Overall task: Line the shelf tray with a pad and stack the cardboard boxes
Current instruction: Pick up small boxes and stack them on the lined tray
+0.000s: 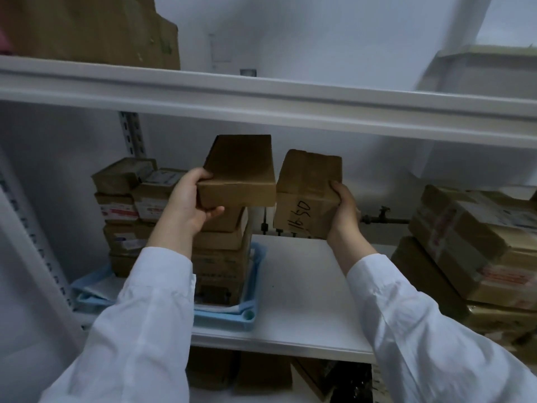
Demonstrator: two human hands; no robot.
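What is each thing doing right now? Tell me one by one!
Blue tray, lined with a pad, stacked with boxes.
Plain box, held up above that stack.
Written-on box, held up, tilted.
Left hand, grips the plain box.
Right hand, grips the written-on box.

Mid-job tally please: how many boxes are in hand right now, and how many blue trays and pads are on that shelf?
Cardboard boxes in hand: 2, the plain box in the left hand and the marked box in the right hand
Blue tray: 1
Pad: 1
Total: 4
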